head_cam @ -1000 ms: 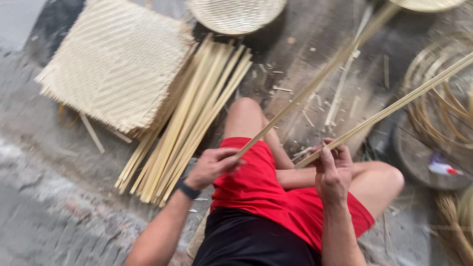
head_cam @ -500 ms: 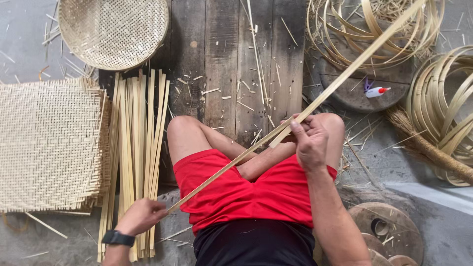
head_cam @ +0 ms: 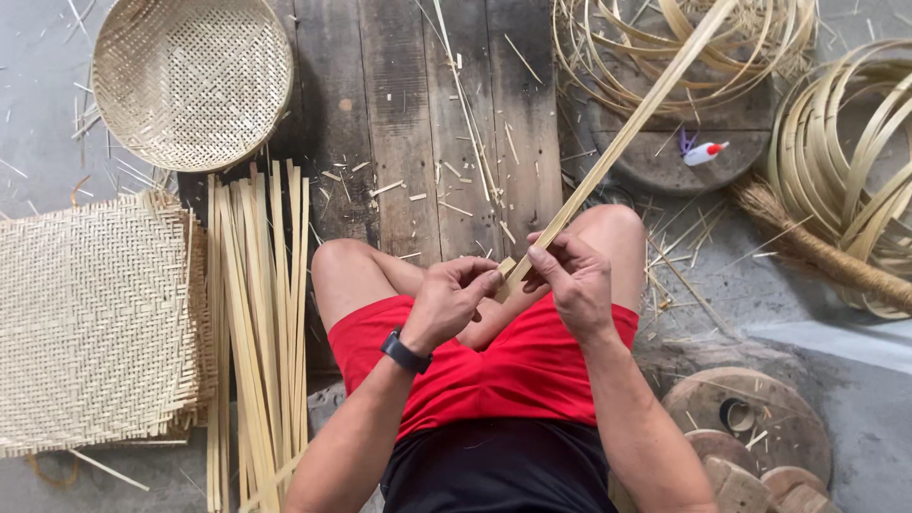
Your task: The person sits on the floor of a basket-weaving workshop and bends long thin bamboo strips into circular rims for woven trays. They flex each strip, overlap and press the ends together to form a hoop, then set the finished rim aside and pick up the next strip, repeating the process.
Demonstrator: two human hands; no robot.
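Both hands meet over the lap, above the red shorts [head_cam: 494, 366], and share one long bamboo strip [head_cam: 627, 133]. The left hand [head_cam: 448, 302], with a dark watch [head_cam: 406, 351] on its wrist, curls its fingers and pinches the strip's near end between thumb and fingertips. The right hand [head_cam: 573, 283] sits just beside it, almost touching, its fingers closed round the same strip a little further along, with the thumb pressed on top. From that double grip the strip runs up and away to the right of the right hand, tilted, crossing above the knee and passing over a round wooden disc [head_cam: 665, 157] before leaving the top edge of the view. A small glue bottle [head_cam: 705, 153] lies on that disc, well apart from the right hand. Coils of thin bamboo [head_cam: 855, 161] lie far out beyond the right hand, with a rough broom [head_cam: 817, 252] below them. To the left of the left hand, a bundle of flat strips [head_cam: 256, 323] lies on the floor beside the thigh, and further left a square woven mat [head_cam: 90, 318]. A round woven basket [head_cam: 193, 81] lies beyond the bundle, far ahead of the left hand. Dark planks [head_cam: 418, 104] strewn with shavings stretch ahead of both hands.
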